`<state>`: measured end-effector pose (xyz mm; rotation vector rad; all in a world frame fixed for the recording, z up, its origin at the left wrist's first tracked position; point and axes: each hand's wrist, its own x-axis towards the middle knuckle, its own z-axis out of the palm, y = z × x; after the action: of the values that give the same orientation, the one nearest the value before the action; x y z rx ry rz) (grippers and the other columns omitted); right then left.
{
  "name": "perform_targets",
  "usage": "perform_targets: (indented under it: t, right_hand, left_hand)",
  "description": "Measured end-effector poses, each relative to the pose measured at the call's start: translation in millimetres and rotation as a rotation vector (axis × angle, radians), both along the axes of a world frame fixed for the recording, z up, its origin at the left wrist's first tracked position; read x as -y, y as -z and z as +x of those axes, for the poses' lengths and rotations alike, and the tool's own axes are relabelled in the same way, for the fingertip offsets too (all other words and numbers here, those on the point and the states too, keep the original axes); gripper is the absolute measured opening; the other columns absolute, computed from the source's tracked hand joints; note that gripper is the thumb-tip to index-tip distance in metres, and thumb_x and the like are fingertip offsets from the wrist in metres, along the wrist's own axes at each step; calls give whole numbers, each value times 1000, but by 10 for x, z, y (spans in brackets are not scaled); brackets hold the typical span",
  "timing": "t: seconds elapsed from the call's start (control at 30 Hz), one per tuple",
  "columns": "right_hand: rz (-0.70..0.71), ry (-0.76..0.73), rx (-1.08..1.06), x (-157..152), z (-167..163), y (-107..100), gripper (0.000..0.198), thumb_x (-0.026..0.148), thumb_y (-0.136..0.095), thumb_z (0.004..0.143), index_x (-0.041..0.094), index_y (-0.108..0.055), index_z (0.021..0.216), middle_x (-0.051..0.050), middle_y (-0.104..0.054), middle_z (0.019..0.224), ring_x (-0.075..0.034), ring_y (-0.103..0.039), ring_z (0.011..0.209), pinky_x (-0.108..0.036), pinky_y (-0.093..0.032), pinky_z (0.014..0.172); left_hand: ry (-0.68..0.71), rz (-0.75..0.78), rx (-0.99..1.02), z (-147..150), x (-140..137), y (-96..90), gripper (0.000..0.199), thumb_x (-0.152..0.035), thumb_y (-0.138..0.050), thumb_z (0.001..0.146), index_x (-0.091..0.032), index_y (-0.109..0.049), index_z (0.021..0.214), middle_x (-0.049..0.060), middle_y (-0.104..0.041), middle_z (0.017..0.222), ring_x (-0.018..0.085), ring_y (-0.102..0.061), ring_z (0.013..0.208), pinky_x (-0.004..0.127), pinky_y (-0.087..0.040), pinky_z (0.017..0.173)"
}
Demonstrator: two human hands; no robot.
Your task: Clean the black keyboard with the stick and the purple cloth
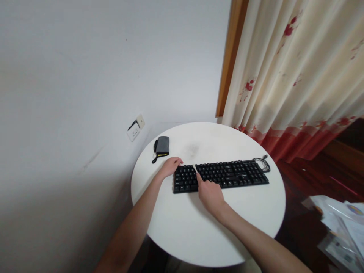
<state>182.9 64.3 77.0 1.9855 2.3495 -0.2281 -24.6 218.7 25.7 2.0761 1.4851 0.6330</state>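
Observation:
A black keyboard (222,174) lies across the round white table (182,223). At its upper left corner, my left hand (170,166) holds the edge, with the fingertips partly hidden. My right hand (211,193) is over the left half of the keys, closed on a slim white stick-like tool (195,168), with the index finger stretched along it. The tool's far end meets the top row of keys; its kind is too small to make out. The keyboard's cable (263,163) is coiled at the back right.
A folded grey cloth (163,145) with black and yellow edging sits at the table's back left. A wall with a socket (133,132) borders the left side. Floral curtains (284,76) hang behind on the right. Papers and plastic packaging (341,227) lie at the lower right.

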Motion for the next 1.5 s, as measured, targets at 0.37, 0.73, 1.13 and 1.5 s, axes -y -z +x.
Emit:
perform_targets:
  t: [0.37, 0.73, 1.13, 1.5]
  right_hand:
    - [17, 3, -20, 4, -44, -42, 59, 5, -33, 91, 12, -28, 150, -19, -72, 97, -22, -71, 87, -30, -50, 75]
    - [-4, -76, 62, 481, 347, 95, 67, 5, -38, 90, 19, -21, 153, -12, -72, 83, -21, -70, 74, -27, -48, 65]
    - [-8, -10, 10, 712, 628, 139, 62, 12, -35, 95, 20, -20, 154, -10, -72, 82, -23, -70, 71, -28, -47, 62]
    - [6, -42, 52, 495, 480, 148, 62, 9, -37, 92, 20, -27, 152, -11, -73, 84, -23, -70, 74, -28, -48, 63]
  left_hand:
    - [2, -2, -6, 16, 17, -33, 41, -37, -36, 86, -17, -72, 86, 5, -72, 81, 21, -65, 79, 29, -44, 71]
    - [-2, -8, -7, 8, 9, -22, 41, -37, -36, 86, -16, -72, 86, 6, -72, 80, 22, -64, 78, 30, -44, 69]
    - [-21, -23, -26, 35, 40, -76, 43, -40, -36, 86, -17, -72, 85, 6, -72, 82, 23, -64, 79, 30, -44, 68]
    - [-10, -16, -16, 25, 37, -70, 40, -38, -37, 85, -17, -72, 86, 6, -73, 83, 22, -64, 80, 30, -44, 71]
